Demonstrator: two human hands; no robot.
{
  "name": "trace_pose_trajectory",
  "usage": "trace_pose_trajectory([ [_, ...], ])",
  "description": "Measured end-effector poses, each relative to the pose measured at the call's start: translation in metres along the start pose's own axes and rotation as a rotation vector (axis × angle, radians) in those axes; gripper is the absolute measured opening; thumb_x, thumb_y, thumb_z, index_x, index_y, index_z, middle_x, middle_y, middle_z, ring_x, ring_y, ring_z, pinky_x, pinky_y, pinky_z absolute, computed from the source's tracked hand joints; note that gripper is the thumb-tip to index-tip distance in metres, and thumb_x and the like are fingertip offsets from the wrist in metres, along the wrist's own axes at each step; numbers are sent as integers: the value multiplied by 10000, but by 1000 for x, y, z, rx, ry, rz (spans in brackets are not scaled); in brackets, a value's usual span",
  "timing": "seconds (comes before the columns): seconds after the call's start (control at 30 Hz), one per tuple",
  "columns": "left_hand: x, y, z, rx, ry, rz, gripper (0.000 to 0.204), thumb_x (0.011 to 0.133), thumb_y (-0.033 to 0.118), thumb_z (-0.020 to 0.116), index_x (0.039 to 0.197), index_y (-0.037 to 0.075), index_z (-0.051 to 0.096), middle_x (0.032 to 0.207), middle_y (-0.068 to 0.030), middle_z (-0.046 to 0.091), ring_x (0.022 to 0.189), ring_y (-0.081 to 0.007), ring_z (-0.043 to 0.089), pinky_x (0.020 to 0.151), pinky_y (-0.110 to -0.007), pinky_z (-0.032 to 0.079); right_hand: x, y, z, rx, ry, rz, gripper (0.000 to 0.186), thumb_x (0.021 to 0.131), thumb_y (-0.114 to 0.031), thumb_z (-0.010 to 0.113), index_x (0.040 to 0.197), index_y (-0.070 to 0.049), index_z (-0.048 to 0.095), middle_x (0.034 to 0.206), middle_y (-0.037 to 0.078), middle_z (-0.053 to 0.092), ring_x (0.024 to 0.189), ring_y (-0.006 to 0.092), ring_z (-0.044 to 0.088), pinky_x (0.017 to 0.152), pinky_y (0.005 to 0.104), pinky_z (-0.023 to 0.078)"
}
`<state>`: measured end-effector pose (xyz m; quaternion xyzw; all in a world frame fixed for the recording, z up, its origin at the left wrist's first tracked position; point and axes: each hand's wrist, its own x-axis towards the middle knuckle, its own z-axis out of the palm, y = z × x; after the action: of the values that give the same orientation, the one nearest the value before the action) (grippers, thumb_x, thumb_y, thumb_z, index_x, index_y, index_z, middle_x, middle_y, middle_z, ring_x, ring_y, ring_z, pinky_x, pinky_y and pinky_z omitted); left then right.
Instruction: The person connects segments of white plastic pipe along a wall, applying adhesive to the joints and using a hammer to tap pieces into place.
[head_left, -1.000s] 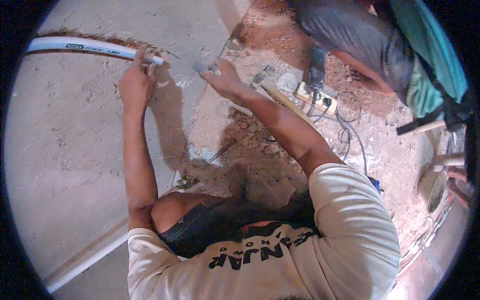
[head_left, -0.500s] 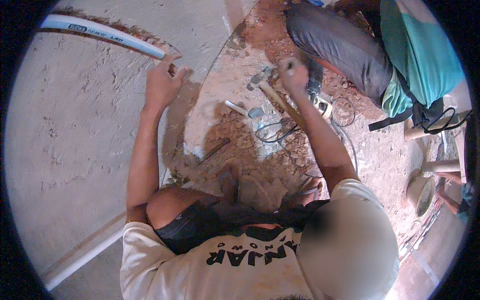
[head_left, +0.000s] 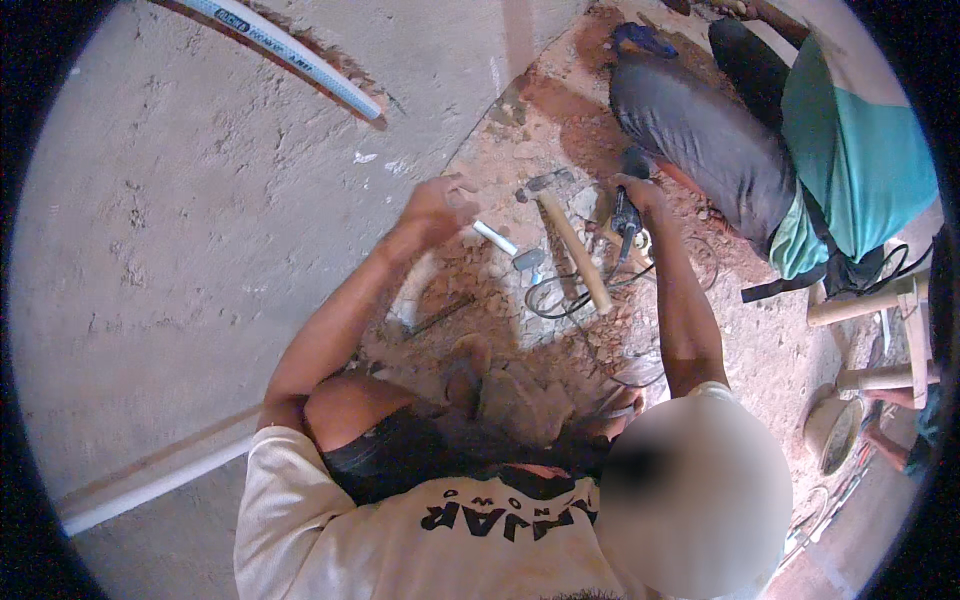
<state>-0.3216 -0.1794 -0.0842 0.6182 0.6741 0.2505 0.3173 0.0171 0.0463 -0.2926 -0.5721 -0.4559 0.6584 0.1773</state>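
My left hand [head_left: 440,210], blurred with fingers apart, hovers by a short white pipe [head_left: 494,235] with a grey piece [head_left: 527,260] at its end. My right hand [head_left: 640,195] is closed on a dark power tool [head_left: 626,222] beside a power strip [head_left: 642,244]. Between the hands, a hammer [head_left: 570,245] with a wooden handle lies on rubble, next to a looped cable [head_left: 540,309]. A long white pipe [head_left: 300,62] runs in a groove in the grey concrete at the upper left.
A co-worker in dark trousers and teal clothing [head_left: 860,170] is close at upper right. Another person's arm [head_left: 885,445] shows at far right near a bucket [head_left: 830,435] and timber pieces [head_left: 845,310]. A white pipe [head_left: 160,470] runs along the lower left. Broken rubble [head_left: 450,300] covers the ground ahead.
My left hand has left the long pipe's end and moved down toward the short pipe. My right hand has moved right to the dark power tool and closed on it.
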Motion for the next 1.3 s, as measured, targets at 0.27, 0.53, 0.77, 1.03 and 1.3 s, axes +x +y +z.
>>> trace_pose_trajectory([
  [0.27, -17, 15, 78, -786, -300, -475, 360, 854, 388, 713, 1029, 82, 638, 912, -27, 669, 798, -148, 651, 629, -279, 521, -124, -53, 136, -134, 31, -149, 534, 691, -279, 819, 1111, -21, 612, 915, 74, 670, 759, 173, 635, 705, 341, 530],
  [0.53, -58, 33, 29, -1046, -372, -268, 545, 864, 285, 712, 1299, 57, 475, 1171, -70, 617, 1039, -211, 627, 868, -384, 542, -214, -131, 197, 35, -234, -447, 772, 702, -543, 781, 1207, 1, 568, 1085, 190, 638, 932, 271, 644, 844, 390, 522],
  [0.77, -75, 56, -15, -1229, -512, -201, 558, 833, 227, 731, 1289, 28, 476, 1124, -87, 640, 994, -222, 648, 883, -380, 532, -226, -153, 211, 679, -722, -140, 512, 834, -364, 713, 1137, 26, 578, 997, 155, 662, 865, 234, 672, 732, 347, 572],
  [1.03, -100, 87, -25, -519, -267, -186, 661, 719, 89, 812, 1272, 38, 453, 1032, -58, 618, 906, -176, 622, 844, -356, 521, -248, -147, 238, 574, -451, -259, 392, 851, -366, 678, 1022, -14, 644, 892, 79, 656, 786, 163, 629, 679, 302, 521],
  [1.3, -124, 64, -25, -97, -111, -258, 826, 644, 17, 807, 1331, 43, 348, 1070, -59, 556, 934, -170, 575, 856, -349, 505, -236, -132, 270, 566, -281, -343, 394, 823, -406, 685, 982, -46, 659, 884, 47, 640, 754, 142, 612, 699, 310, 494],
])
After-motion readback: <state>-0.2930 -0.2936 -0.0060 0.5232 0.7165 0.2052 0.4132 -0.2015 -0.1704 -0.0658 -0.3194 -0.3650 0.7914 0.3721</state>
